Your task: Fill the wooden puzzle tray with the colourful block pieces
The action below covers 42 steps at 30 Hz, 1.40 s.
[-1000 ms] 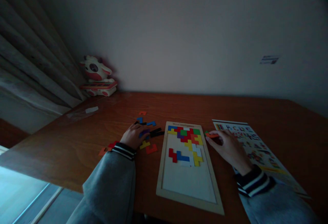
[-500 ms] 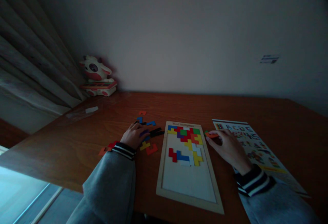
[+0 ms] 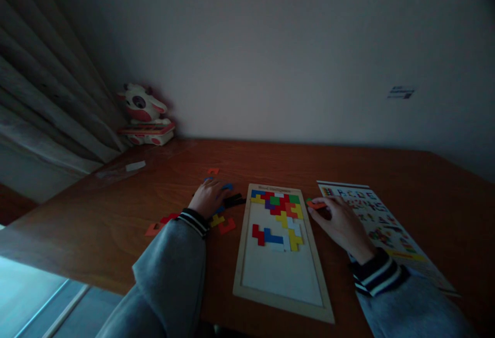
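A wooden puzzle board (image 3: 284,286) lies in front of me, with colourful block pieces filling its upper part and a bare lower part. My left hand (image 3: 209,197) reaches over the loose puzzle pieces left of the board, fingers spread and partly covering blue ones. Beside it lie black pieces (image 3: 234,200), a yellow piece (image 3: 217,220) and an orange-red piece (image 3: 227,226). Just right of the board, my right hand (image 3: 340,222) pinches an orange puzzle piece (image 3: 317,205) between thumb and fingers. A bit of green shows by that piece.
Under my right wrist lies a printed pattern sheet (image 3: 386,235). More red and orange pieces (image 3: 153,229) sit beyond my left sleeve, and another orange piece (image 3: 213,171) lies farther back. A cow-shaped toy (image 3: 145,116) stands at the back left near the curtain (image 3: 46,95).
My left hand has shifted slightly right and forward over the loose pieces, covering more of the blue ones. My right hand keeps the orange piece in about the same place. The view has shifted a little.
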{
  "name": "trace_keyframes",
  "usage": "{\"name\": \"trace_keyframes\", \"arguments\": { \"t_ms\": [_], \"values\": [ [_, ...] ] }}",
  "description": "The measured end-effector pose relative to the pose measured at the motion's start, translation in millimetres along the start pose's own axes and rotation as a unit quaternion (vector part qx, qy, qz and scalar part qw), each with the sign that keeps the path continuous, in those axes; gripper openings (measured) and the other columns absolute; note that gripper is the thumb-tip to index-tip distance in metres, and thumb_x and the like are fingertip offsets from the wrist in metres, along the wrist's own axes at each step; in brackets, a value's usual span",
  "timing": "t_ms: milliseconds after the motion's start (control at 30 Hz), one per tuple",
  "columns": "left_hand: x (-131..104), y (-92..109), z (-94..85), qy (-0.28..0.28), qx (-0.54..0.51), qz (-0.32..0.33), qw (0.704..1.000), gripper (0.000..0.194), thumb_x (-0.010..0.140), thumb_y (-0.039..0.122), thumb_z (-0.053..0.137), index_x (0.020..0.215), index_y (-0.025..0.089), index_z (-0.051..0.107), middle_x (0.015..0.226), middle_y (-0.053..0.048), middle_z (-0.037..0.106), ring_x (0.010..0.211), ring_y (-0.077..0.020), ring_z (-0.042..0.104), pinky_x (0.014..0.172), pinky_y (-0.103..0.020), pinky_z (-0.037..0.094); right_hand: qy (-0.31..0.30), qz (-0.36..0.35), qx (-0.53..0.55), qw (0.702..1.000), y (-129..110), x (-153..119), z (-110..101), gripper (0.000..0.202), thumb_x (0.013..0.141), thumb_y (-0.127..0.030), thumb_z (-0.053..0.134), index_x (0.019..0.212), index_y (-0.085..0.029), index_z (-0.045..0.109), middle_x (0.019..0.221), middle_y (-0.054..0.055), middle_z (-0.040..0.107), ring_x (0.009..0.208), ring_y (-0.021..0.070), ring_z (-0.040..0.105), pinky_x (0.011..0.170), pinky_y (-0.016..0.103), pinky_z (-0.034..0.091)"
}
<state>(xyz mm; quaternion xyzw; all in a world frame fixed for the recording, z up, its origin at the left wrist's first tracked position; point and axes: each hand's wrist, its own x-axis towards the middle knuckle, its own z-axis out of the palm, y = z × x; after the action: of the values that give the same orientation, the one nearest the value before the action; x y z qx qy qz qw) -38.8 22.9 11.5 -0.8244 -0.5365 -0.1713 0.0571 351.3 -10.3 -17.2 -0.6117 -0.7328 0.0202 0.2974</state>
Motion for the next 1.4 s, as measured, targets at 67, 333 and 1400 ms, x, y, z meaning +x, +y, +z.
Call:
{"name": "trace_keyframes", "arguments": {
  "t_ms": [67,333,1400],
  "values": [
    [10,3,6.2,-0.006,0.001,-0.013,1.000,0.023,0.098,0.034,0.055,0.111,0.021,0.067,0.108,-0.007,0.072,0.104,-0.0220,0.065,0.097,-0.036,0.049,-0.001,0.000,0.004,1.000,0,0,0,0.031,0.087,-0.047,0.055,0.099,-0.020,0.067,0.102,0.011,0.064,0.099,0.0292,0.060,0.092,0.048,0.048],
    [16,7,10.4,-0.002,0.002,-0.027,1.000,0.016,0.094,0.022,0.056,0.104,0.020,0.069,0.093,-0.008,0.074,0.088,-0.0230,0.071,0.079,-0.032,0.055,-0.008,-0.009,0.004,1.000,1,0,0,0.026,0.088,-0.038,0.054,0.104,-0.020,0.064,0.107,0.011,0.065,0.104,0.0299,0.058,0.092,0.049,0.047],
    [-12,136,-6.5,0.002,-0.261,0.321,0.910,0.024,0.100,0.027,0.050,0.114,0.016,0.065,0.114,-0.008,0.071,0.106,-0.0198,0.065,0.095,-0.034,0.054,-0.183,0.065,0.350,0.916,-25,0,-30,0.033,0.087,-0.047,0.063,0.108,-0.022,0.065,0.101,0.006,0.073,0.092,0.0202,0.070,0.082,0.036,0.058]
  ]
}}
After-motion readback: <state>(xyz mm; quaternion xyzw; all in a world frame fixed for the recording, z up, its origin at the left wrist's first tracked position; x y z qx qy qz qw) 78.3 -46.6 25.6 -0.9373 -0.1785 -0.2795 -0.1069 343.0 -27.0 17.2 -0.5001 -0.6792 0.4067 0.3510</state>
